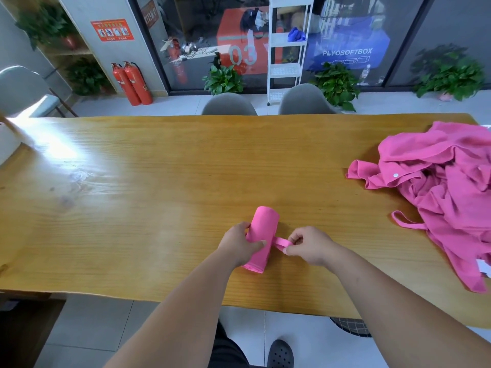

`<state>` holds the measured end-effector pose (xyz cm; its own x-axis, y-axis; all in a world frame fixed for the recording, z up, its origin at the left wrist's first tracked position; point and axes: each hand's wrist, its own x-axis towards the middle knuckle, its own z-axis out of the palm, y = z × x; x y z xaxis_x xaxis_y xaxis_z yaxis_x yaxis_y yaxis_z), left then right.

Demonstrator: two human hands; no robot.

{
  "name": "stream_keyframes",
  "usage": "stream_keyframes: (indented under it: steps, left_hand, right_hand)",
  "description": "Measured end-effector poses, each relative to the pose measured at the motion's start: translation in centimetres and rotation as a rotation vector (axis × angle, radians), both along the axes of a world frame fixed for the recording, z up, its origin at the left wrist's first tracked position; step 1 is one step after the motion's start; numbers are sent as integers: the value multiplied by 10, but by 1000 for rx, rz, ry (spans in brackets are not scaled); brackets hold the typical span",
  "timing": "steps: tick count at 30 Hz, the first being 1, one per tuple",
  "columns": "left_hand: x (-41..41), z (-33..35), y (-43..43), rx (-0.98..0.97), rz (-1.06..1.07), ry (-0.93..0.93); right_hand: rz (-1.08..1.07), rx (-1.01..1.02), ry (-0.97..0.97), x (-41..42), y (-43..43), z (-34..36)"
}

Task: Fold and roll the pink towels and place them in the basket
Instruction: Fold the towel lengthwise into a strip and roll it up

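Though half hidden under curled left hand (237,247) fingers (245,226), rolled towel (265,224); strap (282,243) in right hand (309,247) pinch.

One counter (159,181). On it are one rolled pink towel (263,229) and one heap of loose pink towels (446,197); how many are in the heap cannot be told. Two hands work above its near edge: left hand (237,247) and right hand (309,247). Beyond its far edge stand two grey chairs (229,104), two red fire extinguishers (132,83), three floor plants (223,79) and one white shelf trolley (288,49).
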<state>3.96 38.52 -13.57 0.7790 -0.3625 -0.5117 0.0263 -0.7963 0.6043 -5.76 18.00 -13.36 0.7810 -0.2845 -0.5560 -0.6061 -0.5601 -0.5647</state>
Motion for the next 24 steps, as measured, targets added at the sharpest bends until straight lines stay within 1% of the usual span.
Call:
stream_keyframes:
  steps: [3, 7, 9, 12, 15, 18, 21, 24]
  left_hand:
    - [-3, -1, 0, -80, 66, 70]
    - [-6, 2, 3, -221, 144, 186]
    - [-5, 10, 6, -282, 185, 236]
    - [-2, 23, 9, -388, 251, 329]
    - [1, 39, 12, -537, 331, 451]
    - [0, 59, 20, -659, 408, 497]
    - [1, 72, 35, -783, 467, 497]
    - [2, 78, 53, -842, 462, 468]
  right_hand:
    - [-27, 156, -154, -1, -4, 13]
    - [-31, 467, -237, -5, -5, 34]
    - [-68, 532, -354, -6, -5, 44]
    - [-119, 579, -550, 2, 0, 67]
    - [-141, 703, -662, 14, 9, 93]
    - [-158, 789, -684, 20, 16, 108]
    - [-144, 785, -649, 25, 21, 116]
    - [-133, 792, -588, 31, 27, 119]
